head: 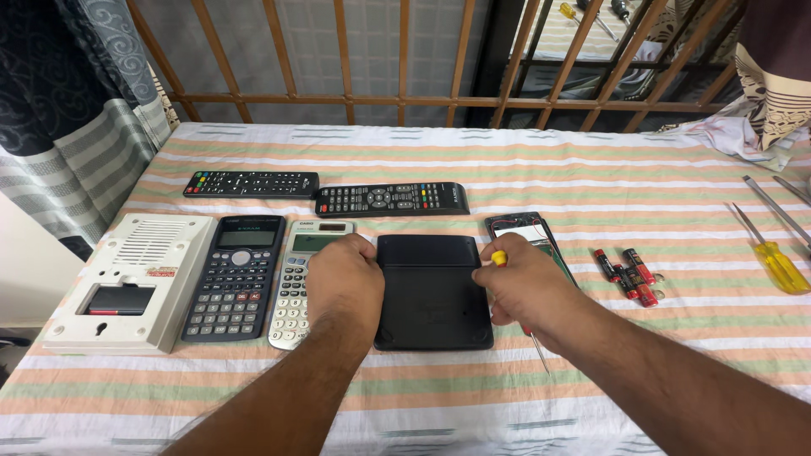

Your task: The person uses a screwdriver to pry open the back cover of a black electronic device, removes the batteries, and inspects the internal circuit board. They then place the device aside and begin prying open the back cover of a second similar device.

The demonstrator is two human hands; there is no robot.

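Note:
A flat black device [432, 291], lying face down like a calculator back, rests on the striped cloth between my hands. My left hand [342, 274] presses on its left edge, covering part of a silver calculator [291, 295]. My right hand [528, 283] rests against its right edge and grips a small screwdriver [500, 257] with a yellow-and-red handle; the metal shaft pokes out below my wrist. An opened device with exposed wires and circuit board [525, 230] lies just behind my right hand.
A dark calculator [236, 274] and a white wall unit [127, 283] lie at left. Two black remotes [251, 183] [391, 199] sit behind. Red batteries [627, 272] and a yellow screwdriver [773, 257] lie at right. A wooden railing [401, 100] borders the far edge.

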